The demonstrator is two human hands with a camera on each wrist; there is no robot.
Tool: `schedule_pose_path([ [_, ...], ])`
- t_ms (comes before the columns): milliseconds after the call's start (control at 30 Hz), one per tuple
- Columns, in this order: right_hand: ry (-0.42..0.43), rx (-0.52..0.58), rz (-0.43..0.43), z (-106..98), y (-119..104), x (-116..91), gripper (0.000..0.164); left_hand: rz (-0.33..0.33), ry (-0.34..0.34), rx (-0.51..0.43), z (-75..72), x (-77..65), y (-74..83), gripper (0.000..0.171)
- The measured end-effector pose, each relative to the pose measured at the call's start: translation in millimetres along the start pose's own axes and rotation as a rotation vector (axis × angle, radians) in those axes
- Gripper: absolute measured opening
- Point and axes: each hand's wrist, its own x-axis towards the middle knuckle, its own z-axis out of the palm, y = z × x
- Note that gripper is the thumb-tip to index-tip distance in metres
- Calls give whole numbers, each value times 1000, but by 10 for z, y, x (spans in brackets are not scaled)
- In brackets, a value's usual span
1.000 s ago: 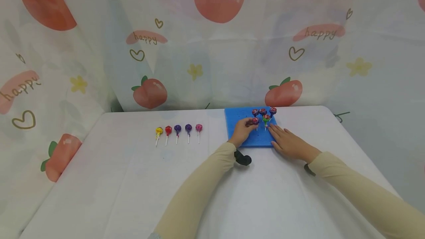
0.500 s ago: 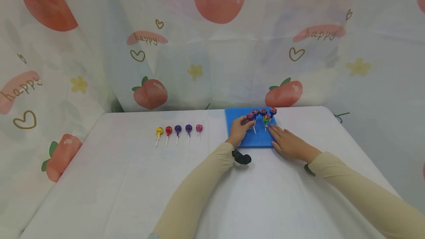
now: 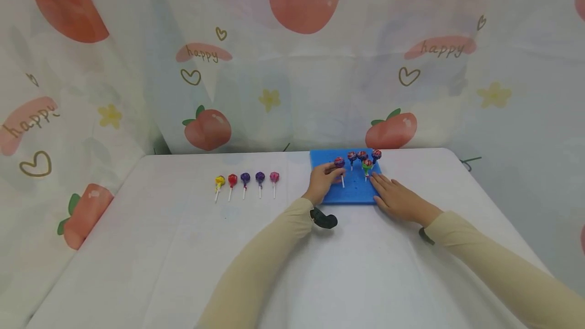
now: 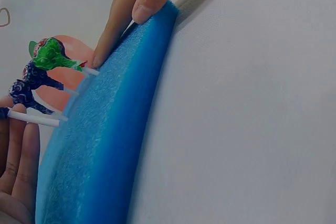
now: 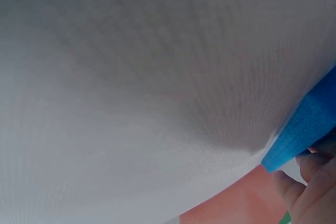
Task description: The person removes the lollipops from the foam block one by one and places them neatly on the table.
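Evidently, the nearer left hand [image 3: 322,181] pinches a lollipop [image 3: 339,162], its stick [image 3: 343,182] toward six o'clock, the flat right hand [image 3: 399,200] at four.

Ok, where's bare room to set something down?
Bare tabletop lies between the pink lollipop and blue board, and in front of the lollipop row. Crowded: the board's right side, four standing lollipops and the right grip; the left grip crosses its left edge.

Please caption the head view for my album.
Left hand pinches a round red-and-purple lollipop over a blue foam slab; right hand touches its edge.
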Motion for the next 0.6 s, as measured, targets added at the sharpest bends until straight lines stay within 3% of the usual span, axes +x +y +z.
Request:
schedule_pose_path([
  [333, 7, 8, -10, -4, 12, -4, 61, 53, -13, 87, -352, -121, 196, 30],
  [600, 3, 7, -14, 7, 4, 4, 61, 73, 0, 74, -672, -286, 293, 30],
])
